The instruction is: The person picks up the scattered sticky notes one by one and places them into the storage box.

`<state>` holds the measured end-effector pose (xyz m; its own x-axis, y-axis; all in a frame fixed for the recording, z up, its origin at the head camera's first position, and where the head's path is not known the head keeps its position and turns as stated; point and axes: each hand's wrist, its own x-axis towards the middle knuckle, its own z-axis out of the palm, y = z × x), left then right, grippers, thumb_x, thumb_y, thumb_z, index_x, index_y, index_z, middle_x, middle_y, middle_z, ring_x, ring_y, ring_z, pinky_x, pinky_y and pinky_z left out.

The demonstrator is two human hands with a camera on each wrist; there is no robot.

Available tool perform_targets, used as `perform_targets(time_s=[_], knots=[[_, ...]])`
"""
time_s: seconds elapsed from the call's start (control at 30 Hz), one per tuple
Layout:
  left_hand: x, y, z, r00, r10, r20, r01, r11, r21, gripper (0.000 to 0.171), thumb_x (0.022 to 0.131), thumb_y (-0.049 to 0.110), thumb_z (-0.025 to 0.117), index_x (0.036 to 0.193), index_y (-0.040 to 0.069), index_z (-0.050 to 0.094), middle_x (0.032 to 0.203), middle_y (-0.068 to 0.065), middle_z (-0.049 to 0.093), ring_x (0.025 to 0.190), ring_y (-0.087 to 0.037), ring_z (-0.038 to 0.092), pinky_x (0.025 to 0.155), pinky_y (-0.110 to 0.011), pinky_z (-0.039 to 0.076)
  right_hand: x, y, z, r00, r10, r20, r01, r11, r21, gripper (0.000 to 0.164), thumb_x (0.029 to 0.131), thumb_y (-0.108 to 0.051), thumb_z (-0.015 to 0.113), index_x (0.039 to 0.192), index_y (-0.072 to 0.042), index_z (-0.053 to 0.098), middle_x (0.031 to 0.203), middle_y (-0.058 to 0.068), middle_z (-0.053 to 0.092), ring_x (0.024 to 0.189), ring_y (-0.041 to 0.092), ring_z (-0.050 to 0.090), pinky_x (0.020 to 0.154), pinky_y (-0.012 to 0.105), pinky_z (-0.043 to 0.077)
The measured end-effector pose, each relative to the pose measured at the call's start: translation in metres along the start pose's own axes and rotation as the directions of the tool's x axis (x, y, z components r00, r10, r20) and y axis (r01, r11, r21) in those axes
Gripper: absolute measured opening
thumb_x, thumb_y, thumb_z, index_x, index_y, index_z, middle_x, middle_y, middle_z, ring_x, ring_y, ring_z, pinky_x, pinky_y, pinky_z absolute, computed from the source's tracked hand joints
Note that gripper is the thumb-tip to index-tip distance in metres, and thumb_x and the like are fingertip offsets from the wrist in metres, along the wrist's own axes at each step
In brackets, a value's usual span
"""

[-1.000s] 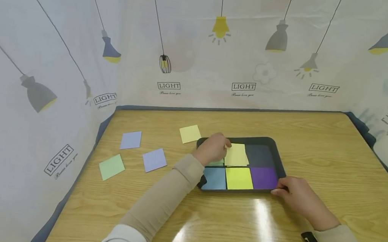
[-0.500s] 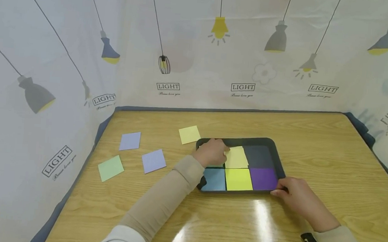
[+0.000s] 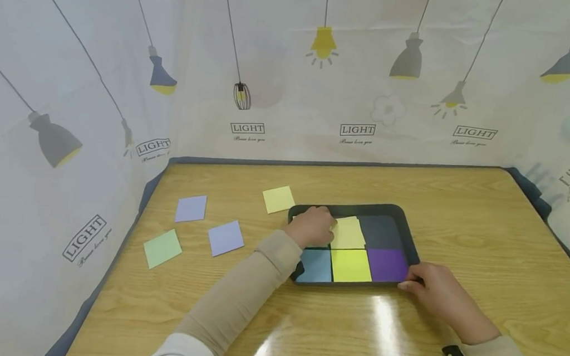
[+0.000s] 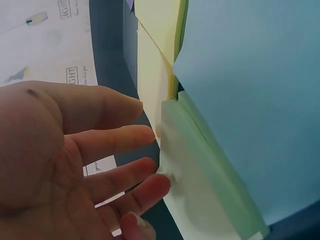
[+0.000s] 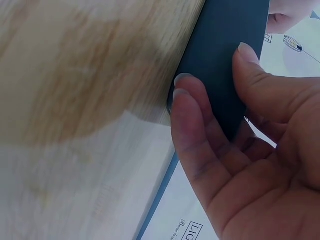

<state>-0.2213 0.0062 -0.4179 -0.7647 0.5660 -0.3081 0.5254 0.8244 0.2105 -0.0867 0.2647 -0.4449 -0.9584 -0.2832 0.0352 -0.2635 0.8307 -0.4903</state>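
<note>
A black tray (image 3: 408, 235) on the table holds sticky notes in two rows. My left hand (image 3: 313, 226) reaches over its far left part, fingers extended. In the left wrist view those fingertips touch the edges of the pale yellow notes (image 4: 151, 75) and the green notes (image 4: 200, 185). The pale yellow stack lies slightly uneven; from above, my hand hides most of the green one. The near row has blue notes (image 3: 316, 266), bright yellow notes (image 3: 350, 265) and purple notes (image 3: 387, 265). My right hand (image 3: 437, 288) pinches the tray's near right corner between thumb and fingers.
Left of the tray, loose on the wooden table (image 3: 488, 216), lie a pale yellow note (image 3: 278, 199), two lilac notes (image 3: 191, 208) and a green note (image 3: 163, 248). A lamp-printed curtain (image 3: 297, 89) borders the table at the back and sides.
My left fingers have shifted slightly toward me against the far-row notes, and the pale yellow stack has moved a little. My right hand keeps its hold on the tray corner.
</note>
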Motion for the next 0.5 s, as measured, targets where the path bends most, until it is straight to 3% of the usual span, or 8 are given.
perform_targets(time_s=[0.4, 0.5], knots=[[-0.0019, -0.0008, -0.0045, 0.997, 0.021, -0.068, -0.024, 0.998, -0.052, 0.038, 0.089, 0.018, 0.047, 0.125, 0.012, 0.058, 0.137, -0.007, 0.049, 0.117, -0.019, 0.047, 0.076, -0.030, 0.050, -0.0008, -0.0022, -0.0009, 1.000, -0.007, -0.018, 0.007, 1.000, -0.015, 0.030, 0.077, -0.021, 0.070, 0.060, -0.017, 0.046, 0.059, -0.005, 0.041, 0.054, 0.008, 0.035, 0.051, 0.026, 0.034], [-0.0013, -0.0025, -0.0040, 0.995, 0.027, -0.094, -0.036, 0.995, -0.097, 0.035, 0.091, 0.017, 0.047, 0.124, 0.012, 0.058, 0.132, -0.005, 0.054, 0.115, -0.017, 0.048, 0.081, -0.029, 0.050, -0.0008, -0.0021, -0.0002, 1.000, -0.007, -0.019, 0.006, 1.000, -0.012, 0.030, 0.078, -0.022, 0.070, 0.060, -0.017, 0.046, 0.059, -0.005, 0.041, 0.054, 0.008, 0.035, 0.050, 0.026, 0.034]])
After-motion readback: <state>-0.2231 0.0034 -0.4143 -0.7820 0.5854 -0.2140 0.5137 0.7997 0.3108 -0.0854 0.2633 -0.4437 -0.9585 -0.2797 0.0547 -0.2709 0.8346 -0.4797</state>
